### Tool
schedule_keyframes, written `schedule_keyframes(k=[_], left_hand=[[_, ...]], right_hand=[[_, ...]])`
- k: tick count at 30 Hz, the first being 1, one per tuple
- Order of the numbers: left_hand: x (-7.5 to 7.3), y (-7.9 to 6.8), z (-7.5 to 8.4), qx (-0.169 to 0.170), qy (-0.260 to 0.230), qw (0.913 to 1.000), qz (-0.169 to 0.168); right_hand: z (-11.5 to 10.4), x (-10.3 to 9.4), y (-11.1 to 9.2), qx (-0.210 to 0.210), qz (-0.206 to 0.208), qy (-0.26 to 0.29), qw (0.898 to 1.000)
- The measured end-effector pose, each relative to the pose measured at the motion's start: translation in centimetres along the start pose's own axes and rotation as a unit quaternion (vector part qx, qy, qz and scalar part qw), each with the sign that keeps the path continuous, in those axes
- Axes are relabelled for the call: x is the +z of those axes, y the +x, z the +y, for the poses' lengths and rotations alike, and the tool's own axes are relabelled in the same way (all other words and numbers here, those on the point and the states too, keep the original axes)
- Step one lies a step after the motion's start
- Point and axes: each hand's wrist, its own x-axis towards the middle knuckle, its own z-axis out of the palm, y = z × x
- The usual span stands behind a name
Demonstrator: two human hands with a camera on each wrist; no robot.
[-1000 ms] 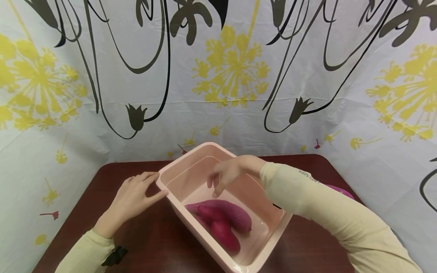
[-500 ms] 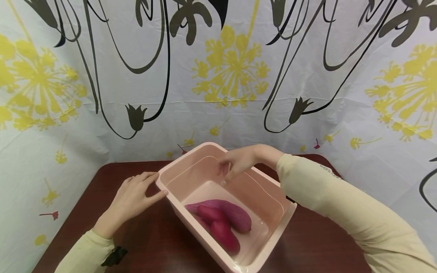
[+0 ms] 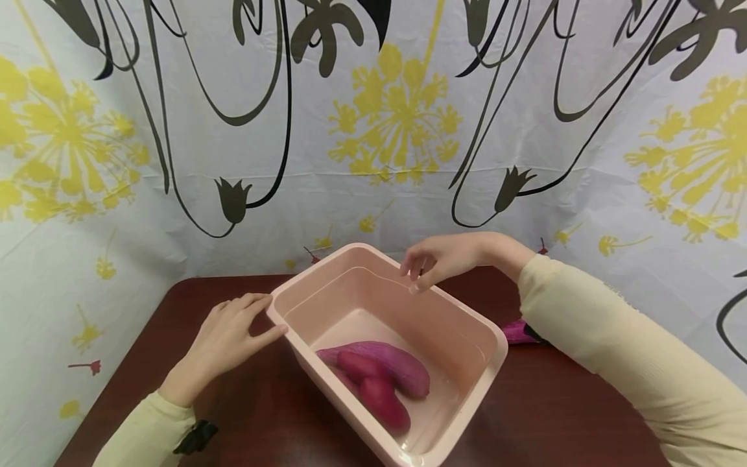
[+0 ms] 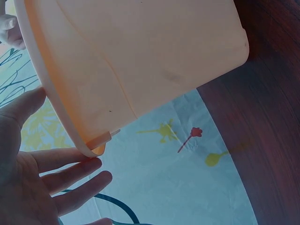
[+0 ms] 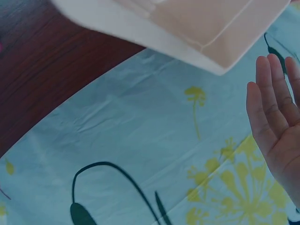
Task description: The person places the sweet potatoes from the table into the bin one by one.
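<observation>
A pale pink plastic bin (image 3: pixel 443 331) stands on the table, turned at an angle. Inside, along its near left side, lie a long purple tapered vegetable (image 3: pixel 403 363) and smooth red rounded ones (image 3: pixel 382 402) pressed against it. My left hand (image 3: pixel 227 334) touches the bin's left corner, thumb and fingertips against the rim; the left wrist view shows its fingers (image 4: pixel 70 180) fairly straight. Over the far right rim hovers my right hand (image 3: pixel 449 256), fingers relaxed and bent downward in the head view, holding nothing. In the right wrist view this hand (image 5: pixel 281 117) appears beside the bin.
A bright purple object (image 3: pixel 516 332) lies on the table right of the bin, partly hidden by the right sleeve. The dark red table (image 3: pixel 245 402) ends at the back against a white patterned curtain (image 3: pixel 350 214).
My right hand has risen out of the bin and moved right and back, above the far rim. The purple object at right has come into sight. The left hand stays put.
</observation>
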Motion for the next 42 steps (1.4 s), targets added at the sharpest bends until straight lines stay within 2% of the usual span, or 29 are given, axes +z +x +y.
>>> schedule_keyframes(k=[7,19,23,29,42], left_hand=[[-0.1,0.1,0.0,-0.004,-0.002,1.0000,-0.003],[-0.1,0.0,0.1,-0.005,0.000,1.0000,-0.002],[-0.1,0.0,0.0,-0.005,-0.002,1.0000,-0.003],[-0.1,0.1,0.0,-0.007,-0.005,1.0000,-0.004],[-0.2,0.0,0.1,-0.004,-0.003,1.0000,-0.001]], right_hand=[[1.4,-0.7,-2.1,0.013,0.022,0.034,0.999],[3.5,-1.9,-5.4,0.043,0.069,0.029,0.996],[4.4,-1.9,-6.3,0.049,0.083,0.021,0.995],[6.2,-1.6,-7.3,0.034,0.103,0.041,0.993],[9.8,-0.6,-9.1,0.074,0.121,0.110,0.984]])
